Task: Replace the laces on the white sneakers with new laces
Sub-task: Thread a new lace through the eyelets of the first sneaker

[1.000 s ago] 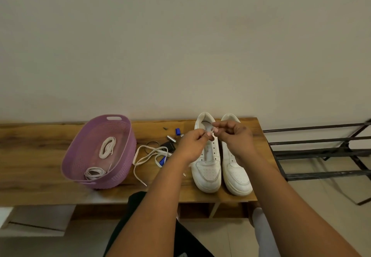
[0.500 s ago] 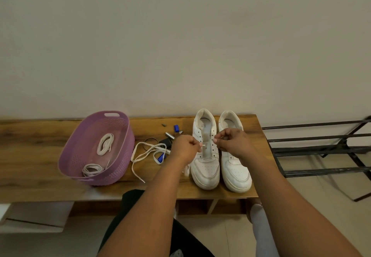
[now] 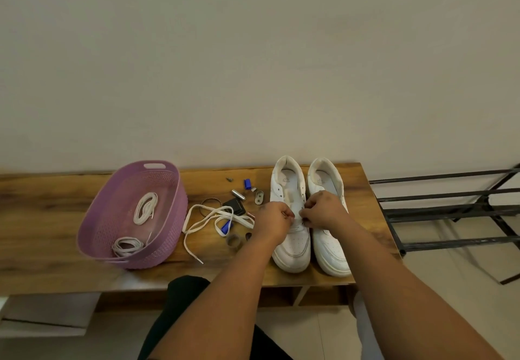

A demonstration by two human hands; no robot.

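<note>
Two white sneakers stand side by side on the wooden bench (image 3: 42,219), toes towards me: the left sneaker (image 3: 291,247) and the right sneaker (image 3: 332,250). Both hands are low over the left sneaker's eyelets. My left hand (image 3: 274,223) and my right hand (image 3: 323,210) each pinch a small white lace end, almost touching each other. A loose white lace (image 3: 205,222) lies on the bench left of the shoes. Two coiled white laces (image 3: 145,207) rest inside the purple basket (image 3: 168,250).
Small items lie between basket and shoes: blue caps (image 3: 247,184), a metal cylinder (image 3: 237,194), a black pouch (image 3: 235,206), a bead ring (image 3: 206,205), a tape ring (image 3: 233,240). A black metal rack (image 3: 450,210) stands right of the bench. A plain wall rises behind it.
Both hands have come down from above the sneaker's collar to its lower eyelets, staying close together and pinching the lace ends. The view has tilted slightly.
</note>
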